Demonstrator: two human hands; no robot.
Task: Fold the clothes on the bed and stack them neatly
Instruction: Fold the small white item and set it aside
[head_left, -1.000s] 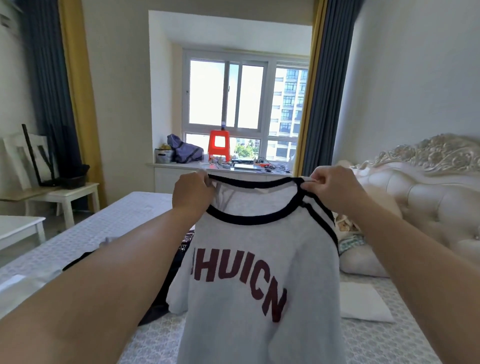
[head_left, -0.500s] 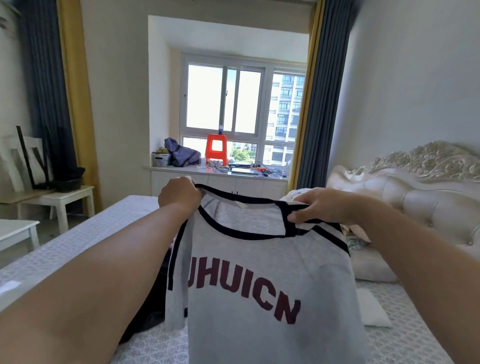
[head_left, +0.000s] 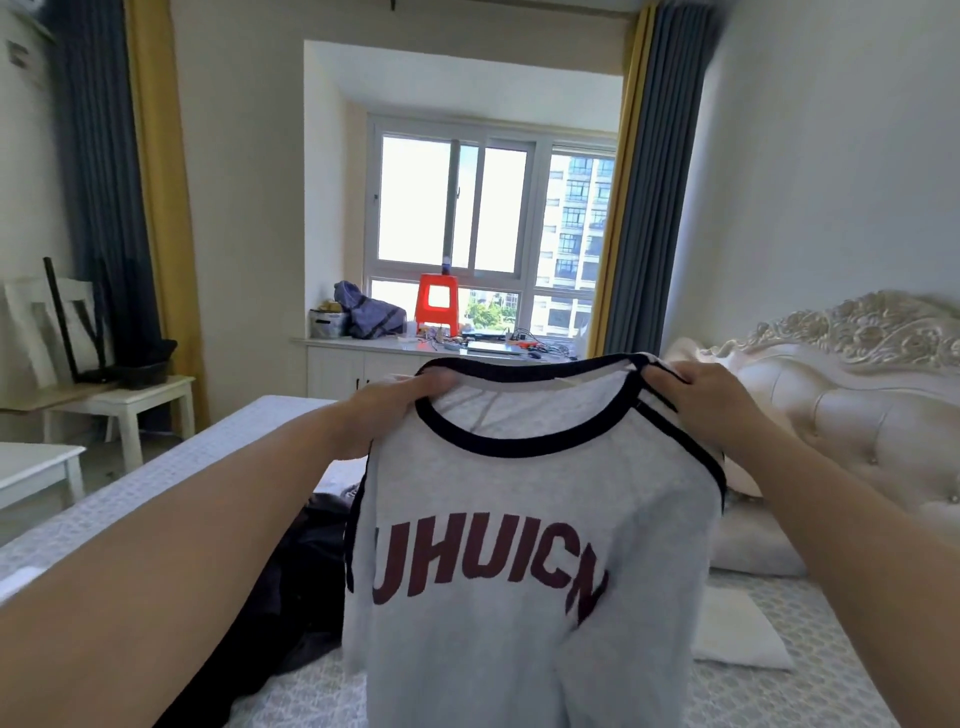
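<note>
At the centre of the frame a grey T-shirt (head_left: 524, 519) with dark trim and maroon lettering hangs above the bed (head_left: 156, 499), its shoulders pinched by the left hand (head_left: 395, 410) and right hand (head_left: 706, 400), dark clothes (head_left: 291, 587) lying lower left.

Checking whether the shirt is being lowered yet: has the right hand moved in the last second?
Cannot tell: the camera itself shifts. Against the headboard, the right hand sits about where it did, gripping the shirt at the shoulder.
</note>
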